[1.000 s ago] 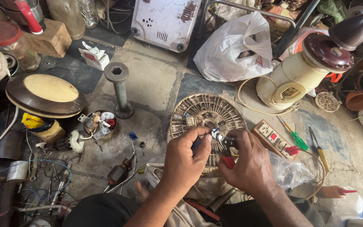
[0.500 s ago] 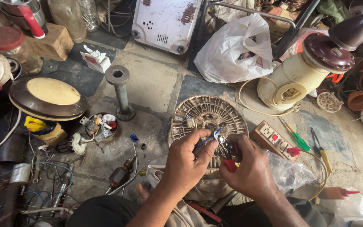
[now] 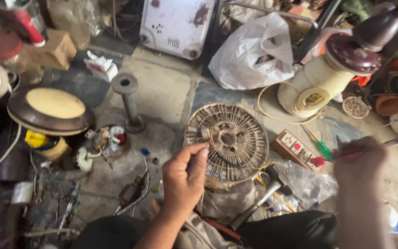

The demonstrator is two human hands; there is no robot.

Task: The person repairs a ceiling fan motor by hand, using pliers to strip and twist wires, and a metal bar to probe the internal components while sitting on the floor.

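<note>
The left hand (image 3: 184, 177) pinches something thin between thumb and forefinger at the edge of the round motor winding (image 3: 227, 139); it looks like a fine wire lead, though the piece itself is too small to make out. The right hand (image 3: 361, 162) is blurred, out at about three o'clock from the winding, clenched round a red-handled tool (image 3: 342, 154) whose dark tip points toward nine o'clock, back at the winding. The tool's long axis runs roughly three to nine o'clock, nearly level across the view.

The winding lies flat on the concrete floor (image 3: 162, 92), just above the person's lap, its central hole facing up, so its axis points toward the camera; the radial slots fan out all round.

Risks, as I judge them: the pinched lead may snap or pull free of the coil if the left hand tugs while the right is away. The tool tip, brought in fast, could nick the winding's insulation or the fingers (image 3: 199, 154) holding the lead. The yellow wires (image 3: 261, 167) at five o'clock of the winding could snag. The switch-and-socket board (image 3: 295, 148) and the green screwdriver (image 3: 321, 148) lie just beside the right hand's path and could be knocked.
</note>
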